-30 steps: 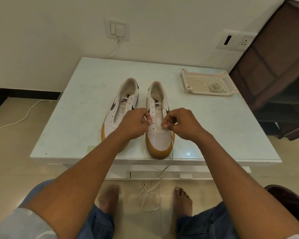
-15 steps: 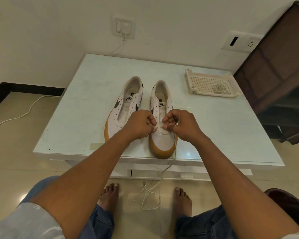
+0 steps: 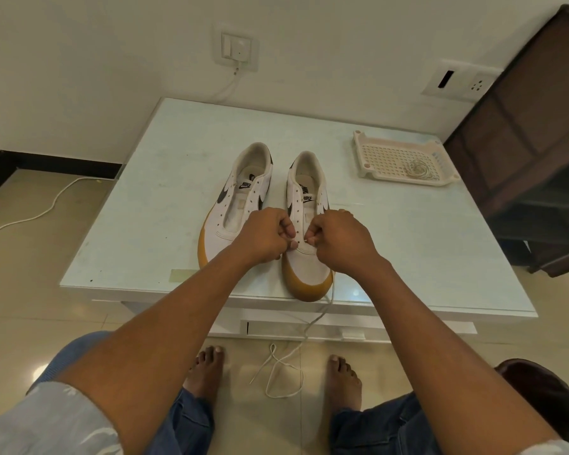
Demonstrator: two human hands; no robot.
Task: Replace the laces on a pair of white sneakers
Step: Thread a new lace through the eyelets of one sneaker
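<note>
Working at the lowest eyelets of the right-side sneaker [image 3: 306, 257], a white smooth-leather low-top with a gum-brown rubber sole. Toe pointed at the near edge of the pale, glossy glass-topped desk [image 3: 138, 231], probably to bring the bottom eyelet row within easy reach.

Right hand [image 3: 340, 238] clenched on the thin white cord lace [image 3: 324, 311], pinching it just behind the stiff tip and aiming that tip at an eyelet. Left hand [image 3: 263, 236] curled as well, thumb and fingertips apparently nipping the eyelet flap of the same shoe. Seemingly done to steady the soft leather and keep the hole open. Exact contact hidden behind the knuckles.

Slack of the lace left to drop over the desk's front edge and lie in loose loops on the shiny beige floor tiles between two bare feet. Limp and light, so likely to twist or snag if drawn through fast.

Just beside, the matching left-side sneaker [image 3: 240, 205], unlaced, rows of small bare eyelets, dark swoosh on the flank.

Well apart at the back right, a cream perforated plastic tray [image 3: 362, 159] holding a small coil of pale cord [image 3: 416, 168]. Cannot tell whether old lace or spare.

Judged early in the task: no crossings threaded on either shoe.
</note>
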